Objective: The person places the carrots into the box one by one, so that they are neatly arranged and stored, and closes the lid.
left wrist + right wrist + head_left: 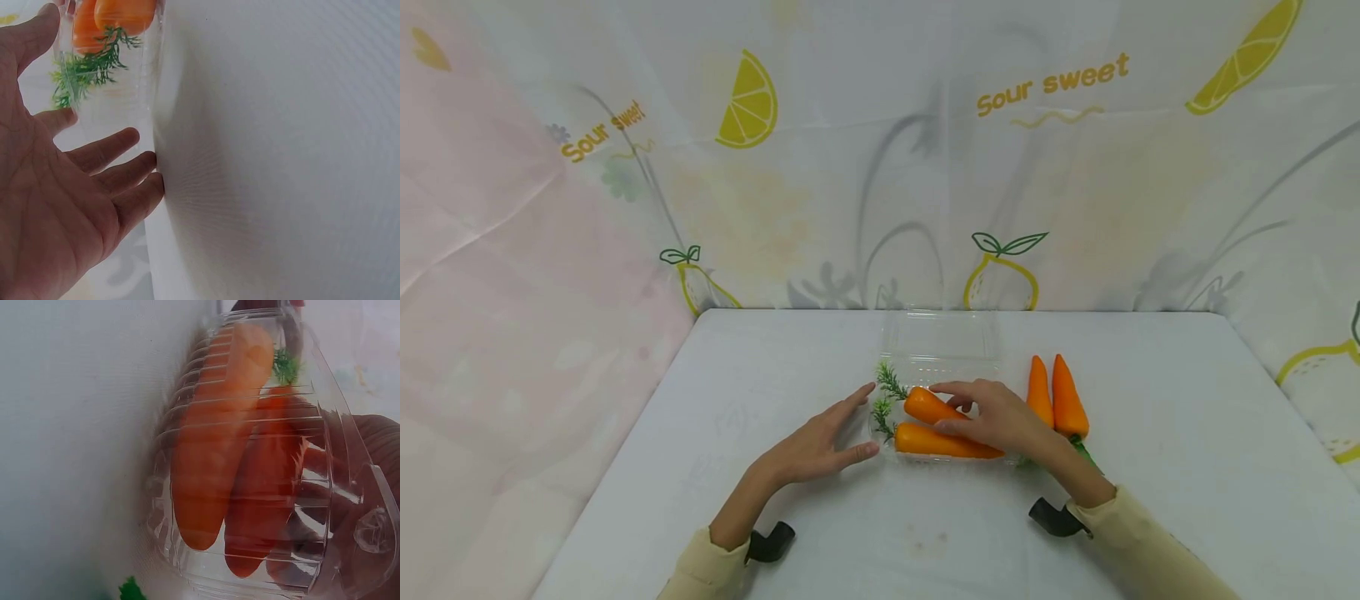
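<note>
Closest to the left wrist camera, the left grip (56, 187) spreads its fingers and thumb well apart and holds nothing, just beside the left end of the clear box (119, 112); whether a fingertip touches the plastic I cannot tell. The right grip (988, 414) bends over the upper carrot (925, 404), thumb to the near side and fingers to the far side, seemingly in a light pinch; how firm, the pictures do not show. That carrot lies in the box behind the lower carrot (936, 442), both leafy tops (886, 415) pointing left. To settle the pair well, ease the upper one snug against its neighbour, keep the sprigs inside the rim, and release straight upward so nothing drags. The left grip would do best bracing the end lightly, since such thin plastic probably flexes or slides. Farther out, the lid (940, 337) lies folded back behind the box, two more carrots (1069, 408) lie on the white bench (760, 375) to the right, and a lemon-print cloth (850, 167) hangs beyond.
</note>
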Demonstrator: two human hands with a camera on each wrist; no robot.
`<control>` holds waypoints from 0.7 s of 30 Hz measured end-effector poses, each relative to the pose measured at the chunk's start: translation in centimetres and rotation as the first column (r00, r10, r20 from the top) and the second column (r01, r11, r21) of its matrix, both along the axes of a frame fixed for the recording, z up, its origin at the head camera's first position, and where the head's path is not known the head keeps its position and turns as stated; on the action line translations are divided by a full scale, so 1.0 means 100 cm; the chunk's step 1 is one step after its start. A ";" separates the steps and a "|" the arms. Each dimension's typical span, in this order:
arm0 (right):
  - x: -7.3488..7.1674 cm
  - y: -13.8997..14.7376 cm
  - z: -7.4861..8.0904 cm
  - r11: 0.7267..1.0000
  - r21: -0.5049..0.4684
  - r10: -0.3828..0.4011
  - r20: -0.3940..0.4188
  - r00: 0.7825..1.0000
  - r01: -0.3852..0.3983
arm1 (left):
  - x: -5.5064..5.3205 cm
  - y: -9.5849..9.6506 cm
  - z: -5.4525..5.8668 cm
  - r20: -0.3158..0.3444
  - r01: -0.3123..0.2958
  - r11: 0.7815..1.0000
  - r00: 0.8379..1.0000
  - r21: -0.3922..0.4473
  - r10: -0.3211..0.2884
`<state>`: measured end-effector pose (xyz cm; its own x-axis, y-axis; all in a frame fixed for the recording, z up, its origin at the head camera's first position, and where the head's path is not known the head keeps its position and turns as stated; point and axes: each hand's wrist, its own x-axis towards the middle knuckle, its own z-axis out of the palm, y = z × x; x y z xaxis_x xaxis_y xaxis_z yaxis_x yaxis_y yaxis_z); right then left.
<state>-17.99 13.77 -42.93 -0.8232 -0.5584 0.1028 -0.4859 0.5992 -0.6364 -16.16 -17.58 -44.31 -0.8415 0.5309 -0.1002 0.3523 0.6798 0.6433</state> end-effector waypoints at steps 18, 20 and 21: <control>0.003 -0.008 -0.002 0.996 0.085 -0.025 -0.008 1.000 0.026 | 0.000 0.000 0.000 0.010 -0.003 1.000 1.000 0.003 0.003; 0.002 -0.008 -0.003 0.996 0.091 -0.022 -0.011 1.000 0.023 | 0.001 0.000 0.001 0.012 -0.003 1.000 1.000 0.005 0.003; 0.002 -0.008 -0.003 0.995 0.096 -0.020 -0.015 1.000 0.021 | 0.001 0.000 0.001 0.010 -0.003 1.000 1.000 0.003 0.003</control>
